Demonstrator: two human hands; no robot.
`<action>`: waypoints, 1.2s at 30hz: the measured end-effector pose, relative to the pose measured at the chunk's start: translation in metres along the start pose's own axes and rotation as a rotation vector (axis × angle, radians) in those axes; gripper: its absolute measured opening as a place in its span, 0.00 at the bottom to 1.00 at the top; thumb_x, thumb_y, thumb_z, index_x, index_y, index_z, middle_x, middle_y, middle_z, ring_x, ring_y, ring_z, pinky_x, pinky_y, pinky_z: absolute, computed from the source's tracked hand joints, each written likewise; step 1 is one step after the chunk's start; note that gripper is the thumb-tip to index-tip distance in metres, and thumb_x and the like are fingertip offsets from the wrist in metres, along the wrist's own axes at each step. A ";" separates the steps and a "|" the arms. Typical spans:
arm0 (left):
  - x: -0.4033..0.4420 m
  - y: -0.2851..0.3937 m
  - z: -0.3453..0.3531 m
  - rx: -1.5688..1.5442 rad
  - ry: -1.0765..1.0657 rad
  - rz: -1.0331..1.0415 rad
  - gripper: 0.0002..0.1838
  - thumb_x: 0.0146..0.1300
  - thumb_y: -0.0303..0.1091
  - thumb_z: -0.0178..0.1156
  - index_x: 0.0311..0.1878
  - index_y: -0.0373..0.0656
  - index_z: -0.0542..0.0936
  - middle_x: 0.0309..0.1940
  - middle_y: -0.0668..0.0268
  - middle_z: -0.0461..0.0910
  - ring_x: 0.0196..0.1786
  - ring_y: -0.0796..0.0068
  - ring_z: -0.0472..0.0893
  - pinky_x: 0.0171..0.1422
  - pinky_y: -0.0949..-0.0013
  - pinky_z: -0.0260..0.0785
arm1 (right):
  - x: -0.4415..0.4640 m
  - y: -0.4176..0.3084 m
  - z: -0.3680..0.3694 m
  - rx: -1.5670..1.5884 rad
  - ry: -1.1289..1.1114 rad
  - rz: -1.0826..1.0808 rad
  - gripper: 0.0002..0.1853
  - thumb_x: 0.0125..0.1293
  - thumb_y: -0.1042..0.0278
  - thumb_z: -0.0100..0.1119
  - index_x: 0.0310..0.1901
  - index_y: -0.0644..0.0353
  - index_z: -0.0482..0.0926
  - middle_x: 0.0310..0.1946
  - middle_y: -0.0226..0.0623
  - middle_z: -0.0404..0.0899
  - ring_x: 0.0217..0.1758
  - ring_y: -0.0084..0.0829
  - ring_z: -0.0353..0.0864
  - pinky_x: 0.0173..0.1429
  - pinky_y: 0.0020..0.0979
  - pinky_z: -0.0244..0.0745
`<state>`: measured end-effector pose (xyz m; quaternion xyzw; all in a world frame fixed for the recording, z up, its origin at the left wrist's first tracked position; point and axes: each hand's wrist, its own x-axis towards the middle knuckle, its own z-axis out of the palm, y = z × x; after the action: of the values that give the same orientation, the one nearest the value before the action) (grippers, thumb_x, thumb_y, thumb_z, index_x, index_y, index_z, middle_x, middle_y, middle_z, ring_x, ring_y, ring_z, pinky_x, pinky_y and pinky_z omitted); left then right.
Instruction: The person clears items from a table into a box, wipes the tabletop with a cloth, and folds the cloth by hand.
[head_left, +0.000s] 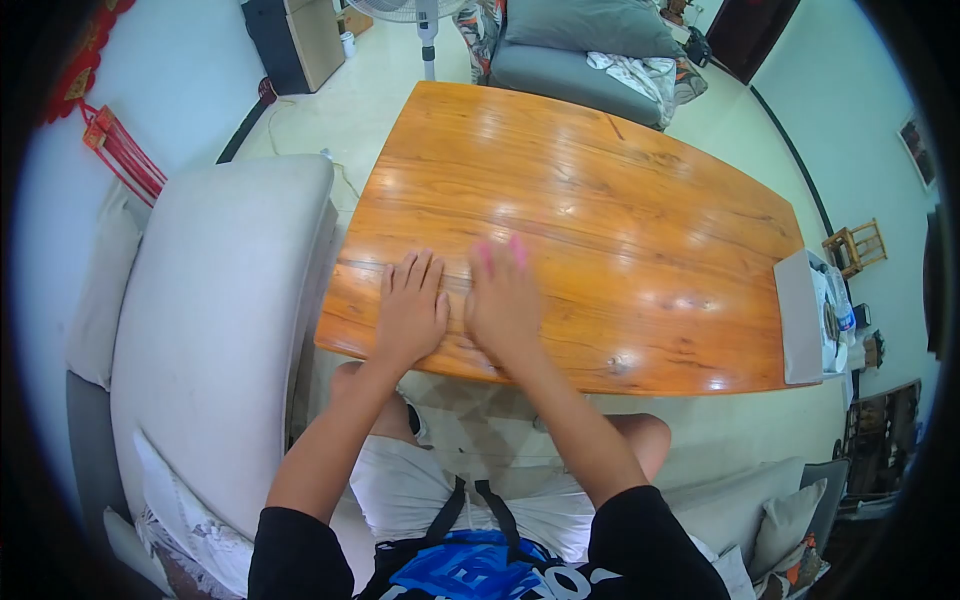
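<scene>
My left hand (pixel 410 312) lies flat on the wooden table (pixel 590 200) near its front left, fingers stretched out and holding nothing. Beside it, a little to the right, my right hand (pixel 503 310) is smeared by motion over the tabletop. Something pink (pixel 517 250) shows at the right fingertips, held under or between the fingers. Most of it is hidden by the hand, and its kind cannot be made out.
A white box (pixel 800 318) with several items stands at the table's right end. To the left is a light sofa (pixel 215 300). Beyond the far edge are a grey armchair (pixel 570 75) and a fan stand (pixel 428 45). A small wooden stool (pixel 856 248) stands at right.
</scene>
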<state>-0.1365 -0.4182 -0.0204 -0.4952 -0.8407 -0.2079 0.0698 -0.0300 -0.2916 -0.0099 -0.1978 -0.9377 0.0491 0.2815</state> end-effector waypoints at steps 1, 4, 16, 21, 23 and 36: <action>0.000 -0.001 0.000 0.006 0.000 0.003 0.28 0.70 0.41 0.54 0.70 0.40 0.72 0.74 0.55 0.67 0.79 0.55 0.62 0.83 0.43 0.48 | -0.012 -0.012 -0.010 0.070 -0.022 -0.028 0.29 0.62 0.69 0.57 0.67 0.59 0.74 0.64 0.51 0.73 0.74 0.58 0.65 0.80 0.53 0.56; 0.000 -0.003 0.001 0.011 0.012 0.018 0.27 0.70 0.41 0.54 0.70 0.40 0.72 0.73 0.55 0.68 0.78 0.55 0.62 0.82 0.43 0.48 | -0.045 -0.021 -0.033 0.214 -0.102 -0.107 0.27 0.61 0.69 0.58 0.65 0.59 0.75 0.63 0.51 0.73 0.73 0.56 0.66 0.78 0.53 0.59; 0.001 0.000 -0.001 -0.014 0.026 0.004 0.27 0.70 0.41 0.54 0.69 0.41 0.72 0.73 0.55 0.68 0.78 0.56 0.62 0.82 0.44 0.48 | -0.022 0.046 -0.034 0.508 -0.113 0.056 0.25 0.65 0.62 0.65 0.61 0.62 0.78 0.65 0.58 0.71 0.71 0.57 0.68 0.77 0.48 0.62; 0.002 0.001 0.000 0.009 0.019 -0.002 0.27 0.70 0.41 0.54 0.69 0.41 0.73 0.73 0.55 0.68 0.78 0.57 0.63 0.82 0.44 0.48 | -0.028 0.050 -0.043 0.171 -0.092 0.252 0.30 0.59 0.58 0.74 0.61 0.62 0.76 0.60 0.56 0.75 0.66 0.54 0.72 0.68 0.47 0.69; 0.001 0.000 0.002 0.011 0.023 0.001 0.27 0.70 0.41 0.54 0.69 0.41 0.73 0.73 0.55 0.69 0.78 0.57 0.63 0.82 0.44 0.48 | -0.029 0.047 -0.048 0.165 -0.183 0.294 0.31 0.57 0.57 0.76 0.59 0.62 0.75 0.58 0.55 0.77 0.64 0.54 0.74 0.66 0.47 0.71; 0.002 -0.001 0.001 0.017 0.044 0.021 0.27 0.70 0.41 0.54 0.68 0.40 0.73 0.73 0.54 0.69 0.77 0.55 0.65 0.81 0.44 0.50 | 0.010 0.032 -0.094 0.182 -0.070 -0.031 0.20 0.59 0.65 0.71 0.50 0.59 0.77 0.46 0.47 0.82 0.48 0.49 0.82 0.48 0.46 0.77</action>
<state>-0.1381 -0.4168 -0.0215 -0.4984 -0.8355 -0.2110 0.0948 0.0245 -0.2599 0.0674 -0.1552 -0.9415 0.1365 0.2661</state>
